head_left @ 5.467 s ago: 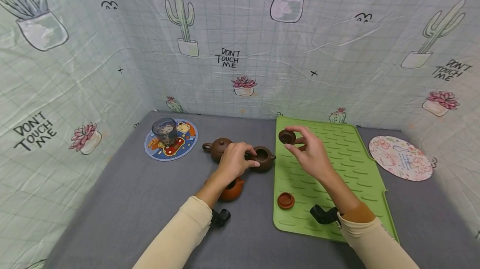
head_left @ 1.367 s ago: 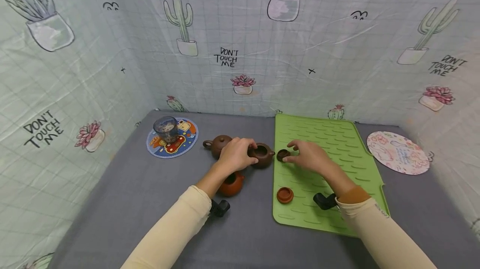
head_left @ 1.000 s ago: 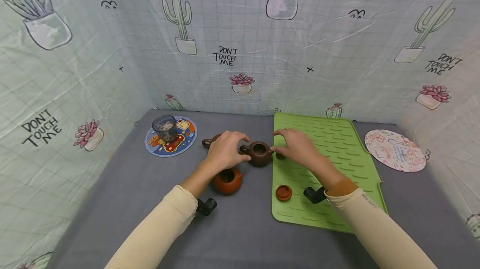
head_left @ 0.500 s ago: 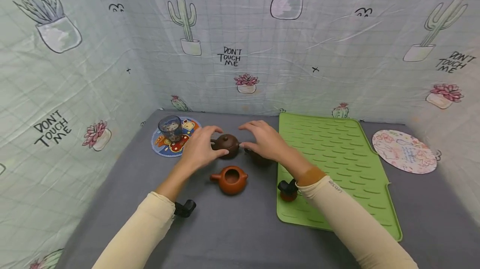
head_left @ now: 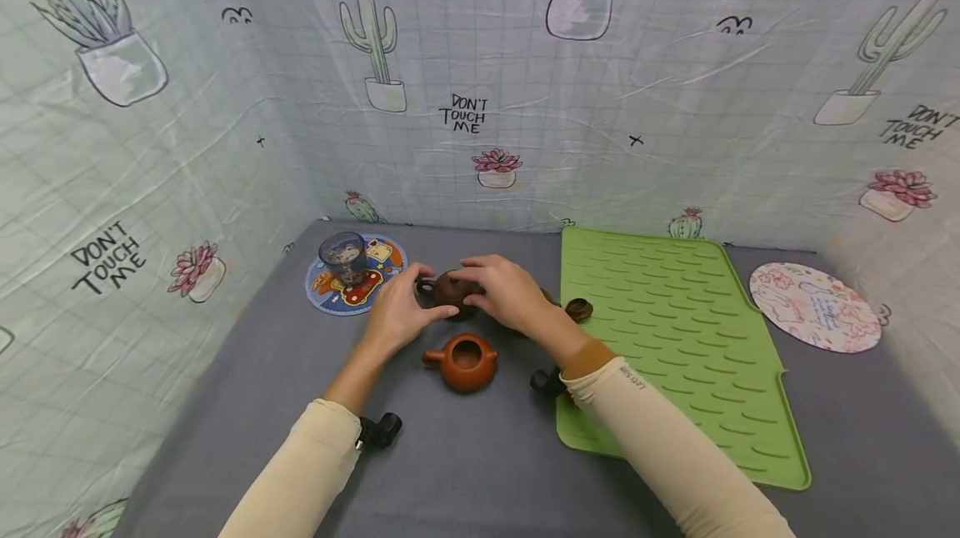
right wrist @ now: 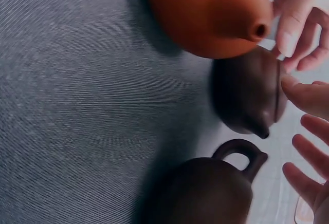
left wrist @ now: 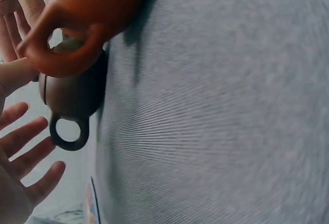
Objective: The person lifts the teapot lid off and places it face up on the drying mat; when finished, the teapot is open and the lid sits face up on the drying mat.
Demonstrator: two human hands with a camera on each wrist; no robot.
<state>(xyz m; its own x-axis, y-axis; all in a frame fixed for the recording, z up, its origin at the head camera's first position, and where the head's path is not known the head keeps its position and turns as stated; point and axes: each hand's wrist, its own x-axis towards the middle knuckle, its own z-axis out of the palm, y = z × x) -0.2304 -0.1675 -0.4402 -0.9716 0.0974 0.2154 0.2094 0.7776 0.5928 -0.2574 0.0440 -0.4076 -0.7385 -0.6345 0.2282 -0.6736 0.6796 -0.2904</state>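
Observation:
In the head view a lidded dark brown teapot (head_left: pixel 447 291) stands between both hands. My left hand (head_left: pixel 393 313) is at its handle side, fingers spread around the handle, thumb in front. Reaching over its lid from the right is my right hand (head_left: pixel 513 295), thumb at the lid's edge and other fingers spread apart; the knob is hidden. Nearer to me sits an orange-brown teapot (head_left: pixel 467 371) without its lid. Another dark teapot (right wrist: pixel 205 196) is mostly hidden by the right forearm in the head view. Its small dark lid (head_left: pixel 578 309) lies on the green mat (head_left: pixel 660 355).
Back left, a clear glass (head_left: pixel 343 259) stands on a blue patterned coaster (head_left: pixel 318 301). A pink floral coaster (head_left: pixel 813 305) lies at the far right. The orange lid on the mat is largely covered by the right wrist. A printed curtain (head_left: pixel 510 72) encloses the table.
The right hand set the dark lid down on the mat and left it. Both hands moved left from the uncovered dark teapot to the lidded one, the right now over its lid.

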